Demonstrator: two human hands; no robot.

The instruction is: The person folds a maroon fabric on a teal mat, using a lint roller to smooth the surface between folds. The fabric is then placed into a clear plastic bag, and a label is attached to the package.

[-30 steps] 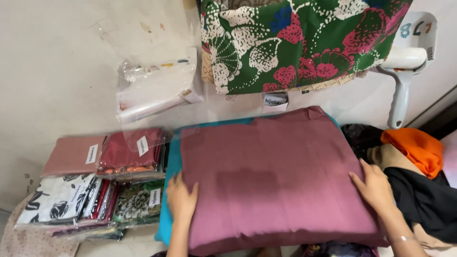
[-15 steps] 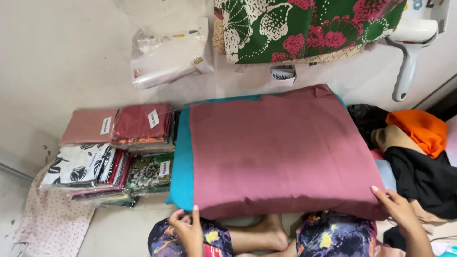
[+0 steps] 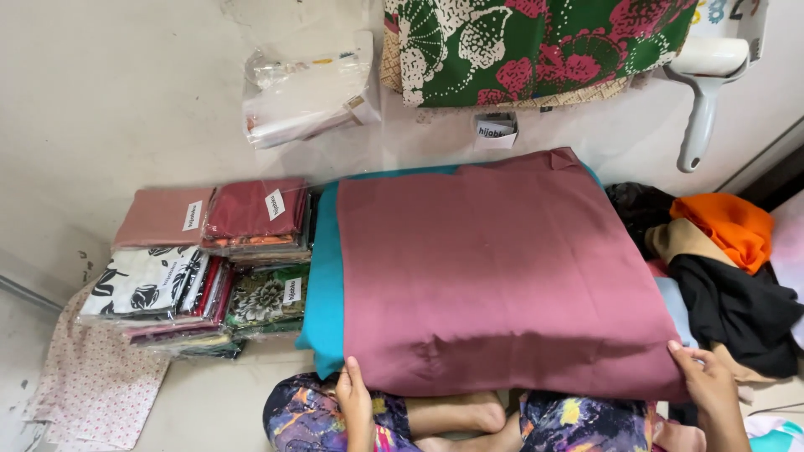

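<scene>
Grip, left: left hand (image 3: 355,403) pinches the near-left corner of the mauve cloth (image 3: 502,276), fingers curled over its hem.
Grip, right: right hand (image 3: 710,383) closed on the near-right corner of the same cloth, thumb on top, fingers tucked under the edge.
Mauve cloth: largest item; lies flat and spread on the floor (image 3: 126,92) in front of the seated person, far edge near the wall side, near edge over the knees.
Teal cloth (image 3: 322,293): lies under the mauve one, showing as a strip along its left side and a sliver at the far edge.
Green floral fabric (image 3: 536,46): draped over a woven basket beyond the far edge; apart from the mauve cloth.
Loose garments (image 3: 729,276): black, orange and tan pile just beside the right edge.
Packaged scarves (image 3: 209,259): stacks in clear wrap, left of the teal strip.
Clear bags (image 3: 310,92): bundle on the floor, far left of the basket.
Lint roller (image 3: 708,92): white, upper right.
Step, judged: both near corners are taken up, cloth otherwise flat; reads as the start of a fold.
Next move, judged: calls for lifting both corners evenly so the edges line up without dragging the teal layer.
</scene>
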